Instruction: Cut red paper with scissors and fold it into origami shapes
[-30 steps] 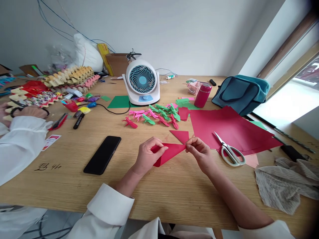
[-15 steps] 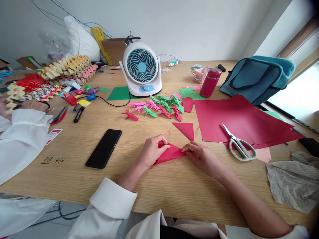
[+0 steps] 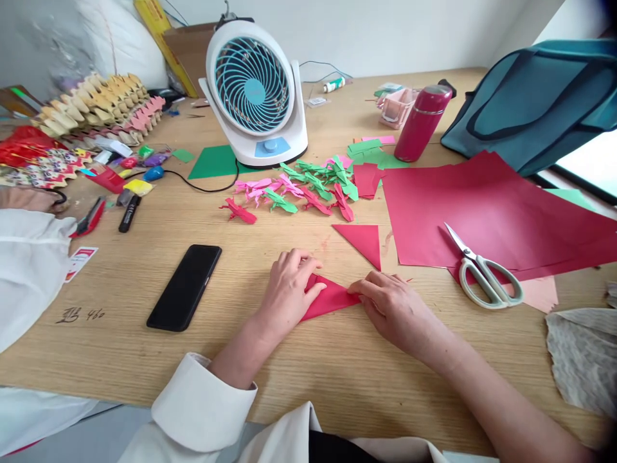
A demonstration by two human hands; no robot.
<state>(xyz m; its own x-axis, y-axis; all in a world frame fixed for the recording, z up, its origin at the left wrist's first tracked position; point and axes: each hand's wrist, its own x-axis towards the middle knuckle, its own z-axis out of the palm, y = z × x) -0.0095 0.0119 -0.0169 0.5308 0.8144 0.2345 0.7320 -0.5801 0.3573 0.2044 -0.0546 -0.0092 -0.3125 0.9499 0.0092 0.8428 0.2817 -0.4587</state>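
Observation:
A folded triangle of red paper (image 3: 330,298) lies on the wooden table in front of me. My left hand (image 3: 292,287) holds its left end, thumb on top and fingers curled over the upper edge. At the right corner, my right hand (image 3: 389,301) pinches the paper between thumb and fingers. Just beyond the hands rests a second red paper triangle (image 3: 365,243), touched by neither. Farther back lies a pile of small folded paper figures in green (image 3: 315,178), pink (image 3: 254,189) and red (image 3: 240,211).
Scissors (image 3: 477,273) lie partly on large red sheets (image 3: 453,206) at right. A phone (image 3: 186,287) is at left. Behind stand a fan (image 3: 255,93), a red flask (image 3: 424,122) and a teal bag (image 3: 535,106). Another person's white sleeve (image 3: 29,270) reaches in from the left.
The view has moved closer and tilted down. My left fingers have spread a little and shifted along the upper edge of the red paper; the right hand keeps its pinch.

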